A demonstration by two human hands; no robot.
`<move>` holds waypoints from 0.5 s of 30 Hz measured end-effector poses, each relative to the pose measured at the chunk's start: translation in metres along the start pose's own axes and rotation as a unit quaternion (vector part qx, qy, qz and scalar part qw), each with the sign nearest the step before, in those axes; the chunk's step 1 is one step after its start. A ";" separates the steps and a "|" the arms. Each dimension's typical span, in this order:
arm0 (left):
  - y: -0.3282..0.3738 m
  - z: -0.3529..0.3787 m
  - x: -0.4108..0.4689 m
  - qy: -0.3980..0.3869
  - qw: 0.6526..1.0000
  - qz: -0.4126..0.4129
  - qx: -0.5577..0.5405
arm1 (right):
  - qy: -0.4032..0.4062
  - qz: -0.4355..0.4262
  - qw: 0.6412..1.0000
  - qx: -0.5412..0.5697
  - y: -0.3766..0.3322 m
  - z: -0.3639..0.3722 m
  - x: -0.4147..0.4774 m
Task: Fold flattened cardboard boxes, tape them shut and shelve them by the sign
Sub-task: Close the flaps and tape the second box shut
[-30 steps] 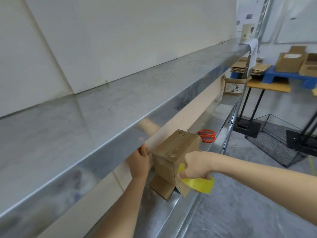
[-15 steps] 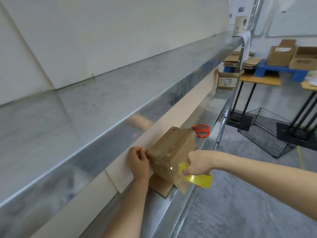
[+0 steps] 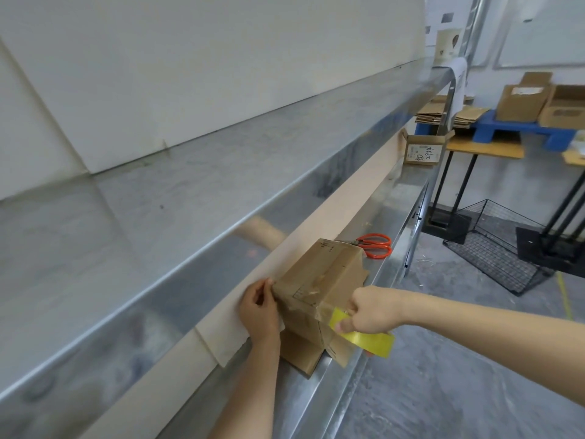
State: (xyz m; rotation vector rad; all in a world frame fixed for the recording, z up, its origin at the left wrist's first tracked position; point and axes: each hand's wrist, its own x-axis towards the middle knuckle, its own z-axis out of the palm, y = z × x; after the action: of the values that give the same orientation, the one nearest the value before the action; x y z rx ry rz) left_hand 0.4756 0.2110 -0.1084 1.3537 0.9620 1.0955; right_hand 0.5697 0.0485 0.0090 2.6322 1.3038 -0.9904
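Observation:
A small brown cardboard box [image 3: 319,280] stands on the lower metal shelf [image 3: 389,198], its bottom flaps splayed out beneath it. My left hand [image 3: 258,308] presses against the box's left side, fingers loosely bent. My right hand [image 3: 367,310] grips a roll of yellow tape [image 3: 367,335] at the box's near right corner. A clear strip of tape runs from the roll over the box's near edge. A paper sign [image 3: 459,80] hangs from the far end of the upper shelf.
Orange-handled scissors [image 3: 373,245] lie on the shelf just behind the box. A small open box [image 3: 422,150] sits at the shelf's far end. Flat cardboard [image 3: 433,112] and folded boxes [image 3: 522,99] rest on a blue pallet at the back right. A black wire basket [image 3: 497,245] stands on the floor.
The view has shifted down and left. My right hand has drawn the tape roll a little further down and right off the box corner; my left hand stays on the box's left side.

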 end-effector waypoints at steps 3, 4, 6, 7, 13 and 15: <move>-0.014 0.005 -0.008 0.020 0.998 -0.050 -0.020 | -0.002 -0.005 1.000 -0.004 0.003 -0.003 -0.003; -0.018 0.006 -0.014 0.028 0.998 -0.056 -0.018 | -0.005 -0.006 1.000 0.001 0.004 -0.003 -0.004; -0.021 0.007 -0.025 0.046 0.998 -0.043 -0.018 | -0.006 -0.009 1.000 0.009 0.008 -0.006 -0.006; -0.019 0.007 -0.028 0.062 0.997 -0.038 -0.020 | -0.003 -0.012 1.000 0.004 0.010 -0.007 -0.007; -0.004 -0.004 -0.025 0.107 0.991 0.084 0.012 | 0.013 -0.032 0.999 -0.013 0.011 -0.012 -0.004; 0.000 -0.010 -0.028 0.114 0.978 0.167 0.058 | 0.006 -0.037 0.999 0.001 0.012 -0.013 -0.004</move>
State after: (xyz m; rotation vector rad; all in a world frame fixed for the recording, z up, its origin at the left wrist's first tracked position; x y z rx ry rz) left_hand 0.4592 0.1869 -0.1107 1.5447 0.9985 1.4943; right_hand 0.5833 0.0421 0.0183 2.6133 1.4133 -0.9860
